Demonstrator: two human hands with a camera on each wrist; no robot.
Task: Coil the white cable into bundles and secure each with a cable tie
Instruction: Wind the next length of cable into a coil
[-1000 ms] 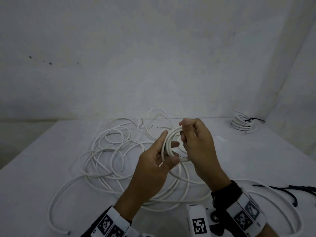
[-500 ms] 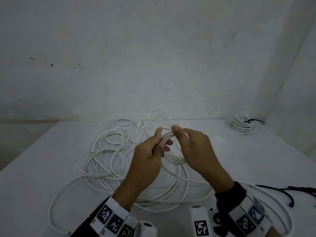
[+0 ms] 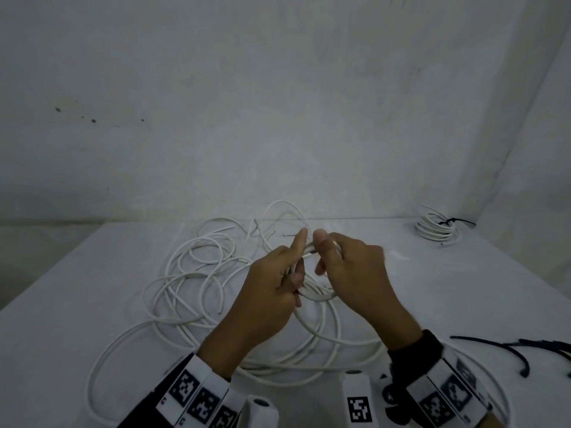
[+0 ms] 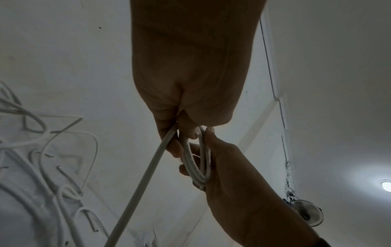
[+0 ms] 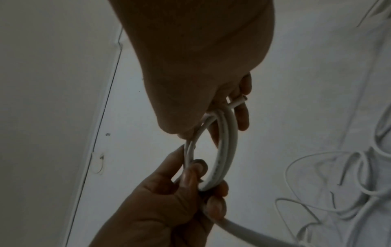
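Note:
A small coil of white cable (image 3: pixel 315 296) hangs between both hands above the table. My left hand (image 3: pixel 278 282) grips the coil's near side, with the cable's long tail (image 4: pixel 143 180) running down from it. My right hand (image 3: pixel 346 267) pinches the far side of the coil (image 5: pixel 224 150), and the cut cable end (image 5: pixel 240 101) pokes out between its fingers. The thumbs of both hands almost meet on top of the coil. More loose white cable (image 3: pixel 191 273) lies tangled on the table to the left and under the hands.
A finished white bundle (image 3: pixel 435 230) with a black tie sits at the table's back right corner. Black cable ties (image 3: pixel 531 350) lie at the right edge. A grey wall stands behind the white table (image 3: pixel 77 304).
The coil has tipped from upright facing me to lying flatter. Both hands have drawn together over it, thumbs now nearly touching on top.

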